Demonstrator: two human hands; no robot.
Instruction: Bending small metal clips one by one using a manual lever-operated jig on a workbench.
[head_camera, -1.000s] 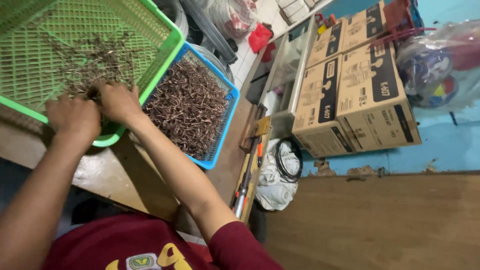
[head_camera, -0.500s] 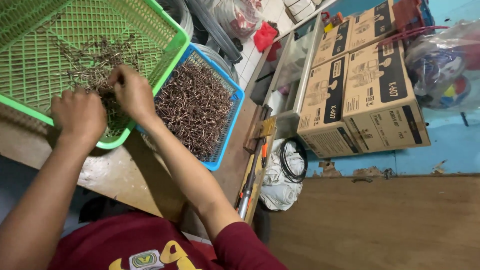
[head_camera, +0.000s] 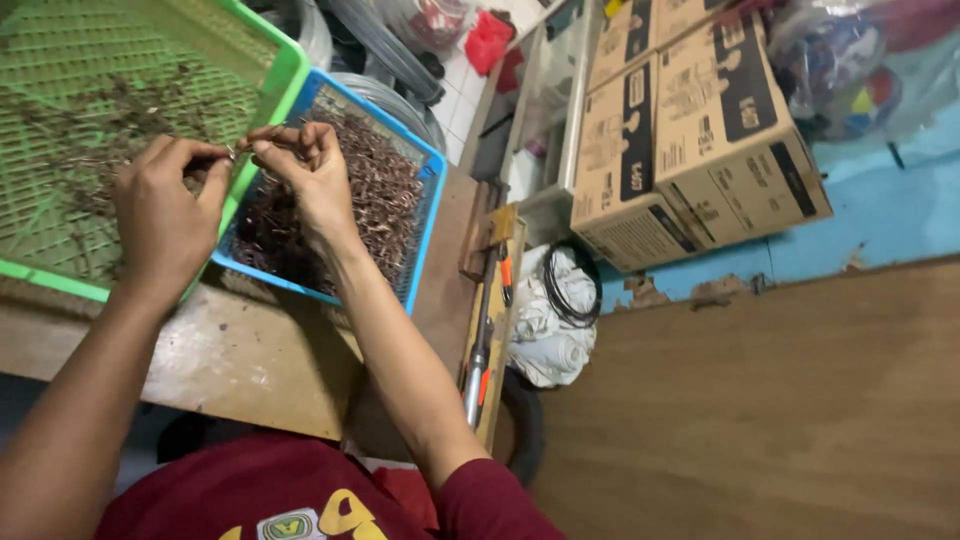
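The small thin metal piece (head_camera: 232, 150) pinched between both hands is mostly hidden by fingertips; its direction is unclear. The left hand (head_camera: 165, 215) and right hand (head_camera: 305, 170) meet above the green plastic mesh tray's (head_camera: 290, 75) rim, beside the blue plastic basket (head_camera: 425, 230) of brown metal pieces (head_camera: 385, 200) on the wooden tabletop (head_camera: 230, 360).

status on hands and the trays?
Left hand and right hand pinch a small metal piece together. Over the green tray edge, blue tray of brown pieces beneath. Nothing in the way.
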